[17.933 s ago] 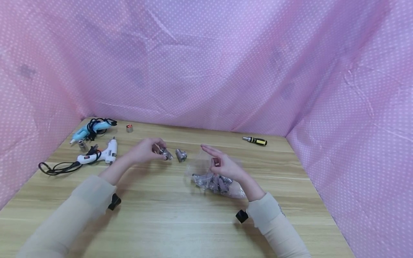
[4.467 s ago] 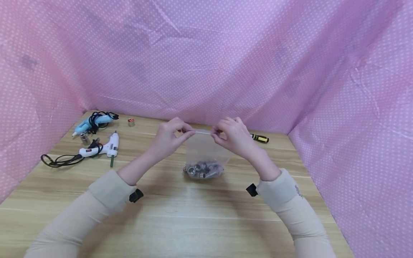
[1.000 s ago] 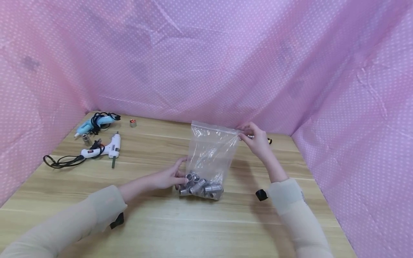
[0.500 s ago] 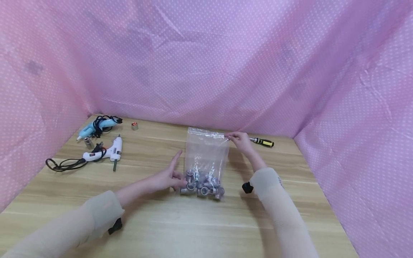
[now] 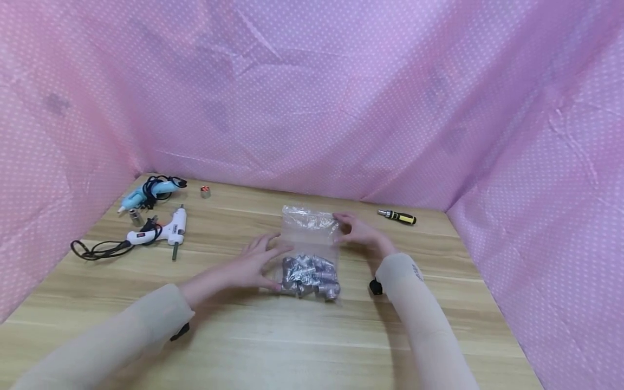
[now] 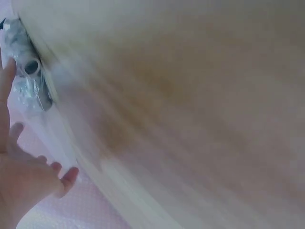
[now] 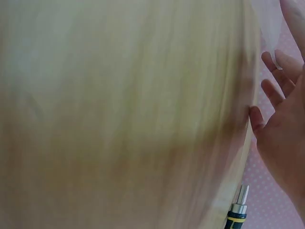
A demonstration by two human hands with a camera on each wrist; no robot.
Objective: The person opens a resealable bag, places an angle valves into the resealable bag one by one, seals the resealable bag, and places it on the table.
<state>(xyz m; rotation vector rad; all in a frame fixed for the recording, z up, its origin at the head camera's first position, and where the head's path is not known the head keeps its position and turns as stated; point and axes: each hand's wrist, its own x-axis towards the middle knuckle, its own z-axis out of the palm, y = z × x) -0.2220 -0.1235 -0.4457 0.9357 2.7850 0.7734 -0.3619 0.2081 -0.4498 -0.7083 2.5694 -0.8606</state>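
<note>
A clear zip-lock bag (image 5: 309, 235) lies on the wooden table in the head view, with several metal pipe fittings (image 5: 309, 276) gathered in its lower part. At the bag's left side my left hand (image 5: 248, 265) has its fingers spread, thumb by the fittings and fingertips at the plastic. My right hand (image 5: 361, 232) is at the upper right corner, thumb and forefinger apart along the edge. The left wrist view shows a fitting's round opening (image 6: 32, 67) through the plastic beside my thumb. In the right wrist view the bag's corner (image 7: 272, 43) reaches my loosely bent fingers.
A black and yellow screwdriver (image 5: 397, 216) lies at the back right. On the left are a blue glue gun (image 5: 146, 194), a white glue gun (image 5: 161, 233) with a black cord, a metal cylinder (image 5: 136, 218) and a small round metal piece (image 5: 205, 192). Pink dotted cloth (image 5: 312, 108) surrounds the table.
Earlier, loose fittings lay by the bag; both hands later pinched its top edge. Since a second ago the bag has gone from raised to flat, the right hand coming down and left, the left spreading.
</note>
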